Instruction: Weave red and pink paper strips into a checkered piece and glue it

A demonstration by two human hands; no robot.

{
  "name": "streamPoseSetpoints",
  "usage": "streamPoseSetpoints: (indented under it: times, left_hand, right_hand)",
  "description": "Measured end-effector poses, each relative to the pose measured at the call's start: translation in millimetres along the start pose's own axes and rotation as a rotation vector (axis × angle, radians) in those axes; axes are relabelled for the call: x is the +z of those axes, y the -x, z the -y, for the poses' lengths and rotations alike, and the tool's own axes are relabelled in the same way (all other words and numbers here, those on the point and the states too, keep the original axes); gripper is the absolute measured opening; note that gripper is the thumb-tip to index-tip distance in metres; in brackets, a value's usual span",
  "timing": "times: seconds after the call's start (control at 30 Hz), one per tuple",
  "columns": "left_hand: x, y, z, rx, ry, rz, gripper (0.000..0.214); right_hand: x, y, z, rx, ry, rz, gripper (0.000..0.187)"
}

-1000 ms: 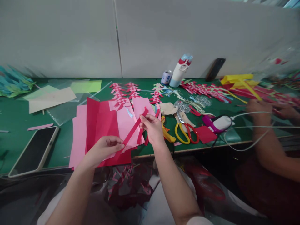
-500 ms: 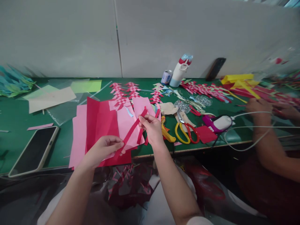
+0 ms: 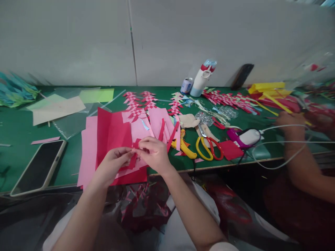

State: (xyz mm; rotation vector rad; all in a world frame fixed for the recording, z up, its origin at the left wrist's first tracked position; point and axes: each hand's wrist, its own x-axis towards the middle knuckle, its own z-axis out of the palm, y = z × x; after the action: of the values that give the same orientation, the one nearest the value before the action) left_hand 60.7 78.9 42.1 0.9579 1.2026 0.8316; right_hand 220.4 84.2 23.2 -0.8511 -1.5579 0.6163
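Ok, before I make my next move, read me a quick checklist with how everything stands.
1. Red strip in hand: ok, at the fingertips of the left hand and right hand.
2. Edges of the strip lined up: cannot tell, fingers cover them.
3. Bare table under the hands: not ok, they are above pink sheets and a red sheet.
4. Loose red strips nearby: ok, just right of the right hand.
5. Scissors set down: ok, lying on the table.
6. Co-worker's hand out of the way: ok, well to the right.
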Motion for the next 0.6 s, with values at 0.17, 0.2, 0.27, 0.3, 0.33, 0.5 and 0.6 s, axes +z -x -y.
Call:
streamPoseSetpoints:
  times: [0.17, 0.2, 0.27, 0.3, 0.33, 0.5, 0.6]
  left_hand:
    - [-1.2, 0, -2, 0.038, 0.098, -0.109, 0.035]
    - [-1.2, 0, -2, 0.032, 0.119, -0.124, 0.037]
    - [-1.1, 0, -3, 0.025, 0.166, -0.163, 0.040]
    - [-1.1, 0, -3, 0.027, 0.186, -0.178, 0.041]
    - [-1.3, 1, -4, 0.030, 0.197, -0.182, 0.041]
    - [-4.3, 4, -7, 0.043, 0.165, -0.122, 0.042]
    - [-5.7, 6, -7, 0.077, 0.137, -0.131, 0.043]
  right_hand:
    - [4, 5, -4, -0.145, 0.160, 0.166, 0.017]
    - [3, 5, -4, -0.160, 0.186, 0.184, 0.017]
    - [1, 5, -3, -0.186, 0.241, 0.211, 0.019]
    - [0, 5, -2, -0.193, 0.266, 0.226, 0.021]
    - [-1, 5, -1, -0.192, 0.283, 0.240, 0.025]
    - [-5, 1, 4, -0.014, 0.025, 0.273, 0.031]
    - [-7, -3, -4, 0.286, -0.268, 0.123, 0.036]
